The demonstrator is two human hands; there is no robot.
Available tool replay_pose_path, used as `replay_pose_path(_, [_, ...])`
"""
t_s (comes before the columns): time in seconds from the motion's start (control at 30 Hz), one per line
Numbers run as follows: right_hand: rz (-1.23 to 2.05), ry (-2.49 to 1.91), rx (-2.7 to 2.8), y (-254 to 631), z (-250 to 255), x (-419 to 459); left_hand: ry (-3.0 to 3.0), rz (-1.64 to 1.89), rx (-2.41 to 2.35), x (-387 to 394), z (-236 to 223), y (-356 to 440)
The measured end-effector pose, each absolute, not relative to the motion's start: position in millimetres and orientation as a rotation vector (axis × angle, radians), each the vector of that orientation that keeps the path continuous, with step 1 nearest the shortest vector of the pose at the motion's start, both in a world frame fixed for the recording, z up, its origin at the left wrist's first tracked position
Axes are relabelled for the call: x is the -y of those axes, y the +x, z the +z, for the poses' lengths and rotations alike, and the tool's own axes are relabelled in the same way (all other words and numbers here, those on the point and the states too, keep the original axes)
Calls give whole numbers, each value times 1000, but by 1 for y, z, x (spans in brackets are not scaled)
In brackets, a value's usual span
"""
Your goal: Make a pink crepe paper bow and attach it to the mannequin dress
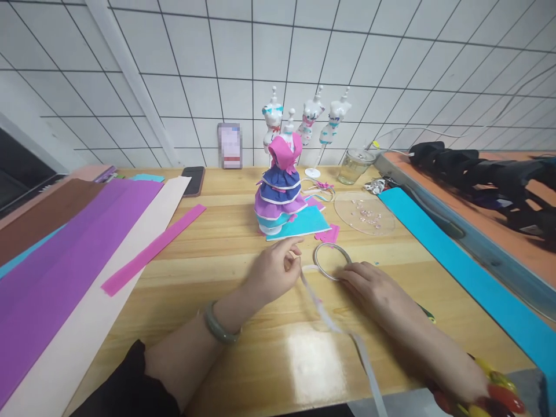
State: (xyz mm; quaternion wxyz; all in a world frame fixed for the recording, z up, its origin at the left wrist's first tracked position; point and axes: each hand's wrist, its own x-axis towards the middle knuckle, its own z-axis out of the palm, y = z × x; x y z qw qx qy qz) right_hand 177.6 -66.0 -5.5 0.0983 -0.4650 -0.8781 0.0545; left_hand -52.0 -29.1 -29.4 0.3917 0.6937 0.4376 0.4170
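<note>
My left hand is closed in a pinch, thumb and forefinger at a narrow white ribbon. From there the ribbon trails down over the table's front edge, and a short length leads to a thin ring-shaped roll. My right hand rests palm down with its fingertips on the right side of that roll. Just beyond my hands stands a small dress form in a layered pink, navy, purple and turquoise dress. A turquoise sheet and pink scraps lie beside its base.
Several white mannequins and a glass jar stand along the tiled wall. Clear bits lie on a round transparent plate. Purple fabric, a pink strip and a phone are left; a blue strip is right.
</note>
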Motion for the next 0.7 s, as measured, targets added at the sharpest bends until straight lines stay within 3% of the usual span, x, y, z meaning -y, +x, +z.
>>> replay_pose_path(0.23, [293, -1335, 2396, 171, 9, 65, 1183, 1138, -839, 29, -20, -46])
replay_pose_path(0.5, [698, -1360, 1988, 119, 33, 44, 961, 1150, -742, 32, -18, -43])
replay_pose_path(0.7, [1208, -1306, 1796, 110, 31, 34, 966, 1182, -765, 31, -19, -44])
